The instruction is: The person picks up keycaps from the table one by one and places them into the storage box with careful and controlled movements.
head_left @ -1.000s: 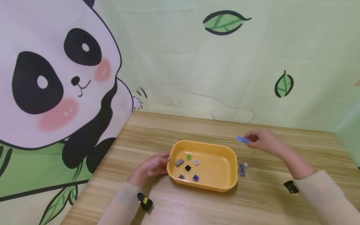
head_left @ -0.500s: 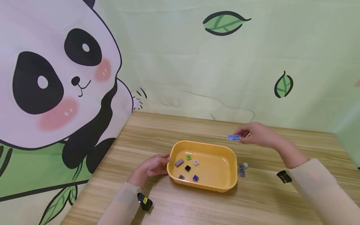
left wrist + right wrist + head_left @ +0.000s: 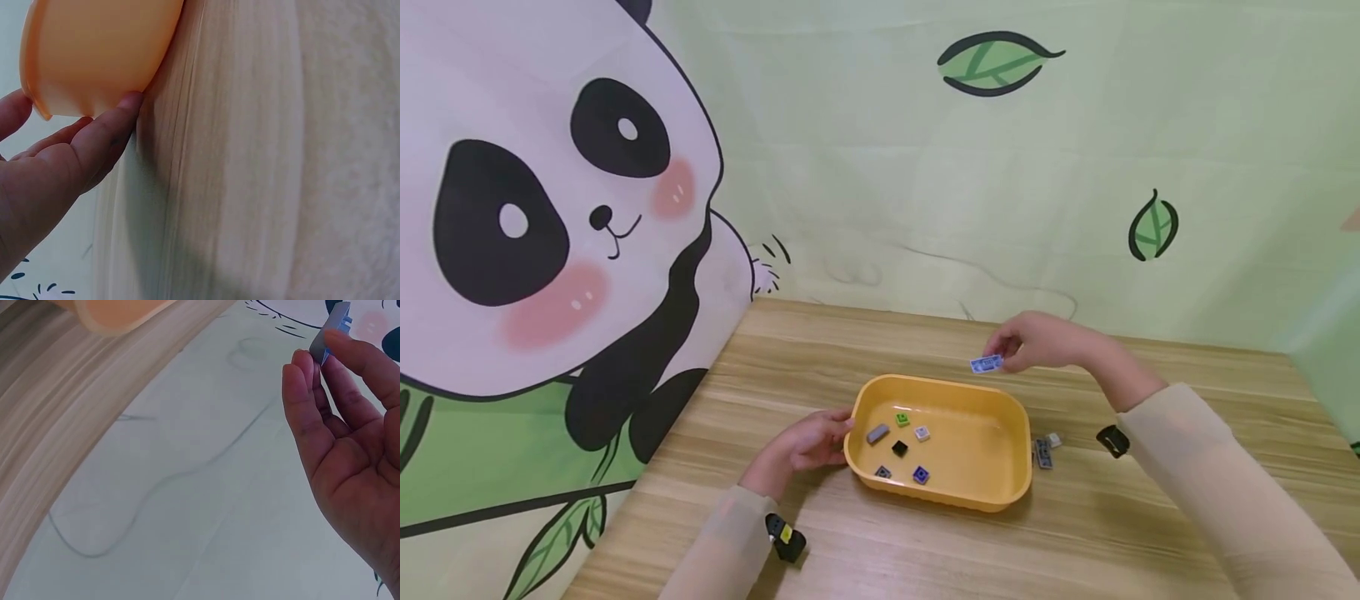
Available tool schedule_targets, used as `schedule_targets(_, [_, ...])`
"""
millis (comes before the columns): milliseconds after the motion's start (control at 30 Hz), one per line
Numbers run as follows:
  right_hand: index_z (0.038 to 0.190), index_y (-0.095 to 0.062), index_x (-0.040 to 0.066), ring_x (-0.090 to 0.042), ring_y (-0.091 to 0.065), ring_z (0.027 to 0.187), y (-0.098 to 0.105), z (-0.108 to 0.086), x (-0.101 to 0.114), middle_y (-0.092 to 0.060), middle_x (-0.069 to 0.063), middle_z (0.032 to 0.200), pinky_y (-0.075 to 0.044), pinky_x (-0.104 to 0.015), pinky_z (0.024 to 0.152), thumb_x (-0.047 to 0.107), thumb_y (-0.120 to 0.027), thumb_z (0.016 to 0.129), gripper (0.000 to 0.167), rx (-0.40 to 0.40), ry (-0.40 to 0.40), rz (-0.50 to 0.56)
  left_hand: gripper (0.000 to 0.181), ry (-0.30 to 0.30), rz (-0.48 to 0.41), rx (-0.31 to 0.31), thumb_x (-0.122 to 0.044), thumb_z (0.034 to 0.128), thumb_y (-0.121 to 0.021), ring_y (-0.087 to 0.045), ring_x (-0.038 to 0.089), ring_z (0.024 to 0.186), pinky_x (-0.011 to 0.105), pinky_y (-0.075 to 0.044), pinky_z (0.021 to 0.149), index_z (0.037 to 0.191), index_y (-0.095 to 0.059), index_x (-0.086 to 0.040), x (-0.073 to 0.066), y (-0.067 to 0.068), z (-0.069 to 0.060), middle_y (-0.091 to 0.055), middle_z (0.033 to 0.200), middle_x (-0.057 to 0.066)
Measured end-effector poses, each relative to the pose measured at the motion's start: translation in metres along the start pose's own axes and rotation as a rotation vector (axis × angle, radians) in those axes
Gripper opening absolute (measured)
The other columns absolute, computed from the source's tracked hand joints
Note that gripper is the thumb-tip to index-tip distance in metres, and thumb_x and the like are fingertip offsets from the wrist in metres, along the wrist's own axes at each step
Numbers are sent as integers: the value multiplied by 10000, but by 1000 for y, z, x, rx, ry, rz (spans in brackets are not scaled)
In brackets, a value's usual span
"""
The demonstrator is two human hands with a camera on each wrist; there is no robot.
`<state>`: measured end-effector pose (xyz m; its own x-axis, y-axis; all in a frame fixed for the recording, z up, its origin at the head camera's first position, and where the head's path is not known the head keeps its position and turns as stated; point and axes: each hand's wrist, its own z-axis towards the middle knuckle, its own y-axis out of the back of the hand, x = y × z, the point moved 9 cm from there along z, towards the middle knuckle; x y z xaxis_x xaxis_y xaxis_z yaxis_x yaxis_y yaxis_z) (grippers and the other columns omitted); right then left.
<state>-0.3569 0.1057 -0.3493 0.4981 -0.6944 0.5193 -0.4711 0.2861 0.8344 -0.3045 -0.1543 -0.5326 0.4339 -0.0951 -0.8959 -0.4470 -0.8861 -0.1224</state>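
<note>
In the head view, my right hand pinches a small blue toy brick above the far edge of the yellow plastic bin. The right wrist view shows the blue brick between thumb and fingertips, studs along one side. My left hand holds the bin's left end. Its thumb is at the rim and its fingers lie against the outer wall in the left wrist view. Inside the bin lie several small bricks, among them a green one, a black one and a dark blue one.
Just right of the bin, a grey-blue brick and a white brick lie on the wooden table. A green cloth backdrop with a panda and leaves rises behind the table.
My right hand has moved left with the blue brick, from beyond the bin's right end to over its far side. The left hand and the bin stay in place.
</note>
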Motion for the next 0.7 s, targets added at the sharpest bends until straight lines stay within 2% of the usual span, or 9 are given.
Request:
schedule_targets(133, [1086,-732,0,-139,-577,836,-9,14,3,-727,-74,953,-511,-263,775,42,-702,894,199,52,25,21,584,-4,8,-2,-151,1098,-366,-556,130,1142,394,-502,1060,1597,-172,81,0,0,-1,-471,1477,224])
schedule_targets(233, [1076,-726,8,-138,-569,837,-17,24,4,-717,-76,959,-503,-257,783,40,-709,886,194,96,28,33,582,-12,14,0,-149,1099,-361,-558,122,1140,391,-503,1052,1598,-168,81,-1,-1,-1,-446,1510,249])
schedule_targets(333, [1068,-716,7,-135,-568,844,-26,33,7,-709,-84,966,-502,-252,788,40,-719,879,191,141,40,35,580,-19,10,5,-147,1099,-360,-559,113,1124,361,-506,1017,1599,-170,77,-1,-1,1,-505,1432,200])
schedule_targets(467, [1060,-705,3,-129,-553,832,-38,43,9,-690,-75,946,-484,-237,777,19,-713,877,184,193,47,23,580,-21,-8,6,-142,1094,-366,-565,97,1081,318,-513,961,1597,-180,78,-1,-1,2,-574,1273,53])
schedule_targets(567, [1052,-709,19,-117,-536,810,-46,50,11,-676,-46,915,-467,-222,761,8,-702,874,178,221,42,-5,582,-24,-11,10,-142,1092,-370,-570,90,1067,304,-515,939,1594,-181,84,-1,-1,1,-591,1259,41])
schedule_targets(700, [1039,-720,42,-102,-528,773,-57,58,13,-668,-19,871,-459,-208,730,12,-694,870,173,251,27,-35,578,-20,-10,10,-141,1094,-362,-564,93,1082,311,-510,949,1596,-179,81,0,0,0,-569,1333,85])
